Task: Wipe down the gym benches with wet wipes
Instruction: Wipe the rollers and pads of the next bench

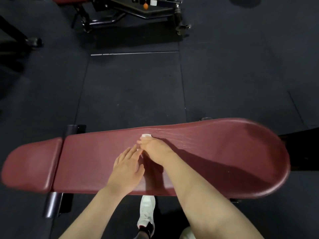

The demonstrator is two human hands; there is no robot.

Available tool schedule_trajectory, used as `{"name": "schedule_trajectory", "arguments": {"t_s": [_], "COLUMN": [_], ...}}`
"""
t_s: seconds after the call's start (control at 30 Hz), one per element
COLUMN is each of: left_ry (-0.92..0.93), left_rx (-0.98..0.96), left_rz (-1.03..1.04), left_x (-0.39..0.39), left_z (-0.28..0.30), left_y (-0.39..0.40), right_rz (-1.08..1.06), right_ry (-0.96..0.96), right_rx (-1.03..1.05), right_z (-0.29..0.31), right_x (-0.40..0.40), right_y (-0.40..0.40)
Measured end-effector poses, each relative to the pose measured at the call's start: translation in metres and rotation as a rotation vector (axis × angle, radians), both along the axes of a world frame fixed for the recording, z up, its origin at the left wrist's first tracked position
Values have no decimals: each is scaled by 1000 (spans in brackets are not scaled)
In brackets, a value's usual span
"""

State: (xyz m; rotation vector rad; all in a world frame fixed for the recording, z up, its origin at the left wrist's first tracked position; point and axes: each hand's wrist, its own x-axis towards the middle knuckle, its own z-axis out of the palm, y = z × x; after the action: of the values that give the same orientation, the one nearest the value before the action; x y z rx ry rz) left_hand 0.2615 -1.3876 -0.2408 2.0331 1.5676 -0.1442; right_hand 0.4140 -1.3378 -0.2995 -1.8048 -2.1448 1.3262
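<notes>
Here the right hand (154,149) lies knuckles-up on the pad of the maroon bench (215,152), its fingers curled over a white wet wipe (146,135) that it presses to the vinyl; only a small edge of the wipe shows past the fingertips, near the far edge of the pad at about mid-length. The right forearm runs up from the lower right of the view and crosses the near edge of the bench. The left hand (126,167) is flat and relaxed, fingers straight and close together, holding nothing; its fingertips reach up just beside the right hand, and whether they touch it cannot be told. A streaky sheen marks the pad to the right of the wipe. No legible writing or brand mark shows on the bench or wipe. The bench lies crosswise, the wide rounded end at right, a separate shorter pad (31,165) at left. Below the near edge, a white shoe (146,213) stands on the dark rubber floor (131,87). Another machine frame (131,12) stands at top, blurred.
</notes>
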Motion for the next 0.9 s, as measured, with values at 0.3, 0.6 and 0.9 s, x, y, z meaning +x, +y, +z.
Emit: {"name": "schedule_trajectory", "arguments": {"t_s": [0.3, 0.6, 0.9], "left_ry": [-44, -76, -36], "left_rx": [-32, -27, -26], "left_rz": [2, -23, 60], "left_x": [19, 33, 11], "left_z": [-8, -4, -6], "left_y": [-3, -10, -12], "right_rz": [-349, -960, 102], "right_ry": [-332, -634, -123], "right_rx": [275, 360, 173], "right_z": [48, 87, 13], "right_x": [217, 257, 12], "right_y": [-13, -65, -7]}}
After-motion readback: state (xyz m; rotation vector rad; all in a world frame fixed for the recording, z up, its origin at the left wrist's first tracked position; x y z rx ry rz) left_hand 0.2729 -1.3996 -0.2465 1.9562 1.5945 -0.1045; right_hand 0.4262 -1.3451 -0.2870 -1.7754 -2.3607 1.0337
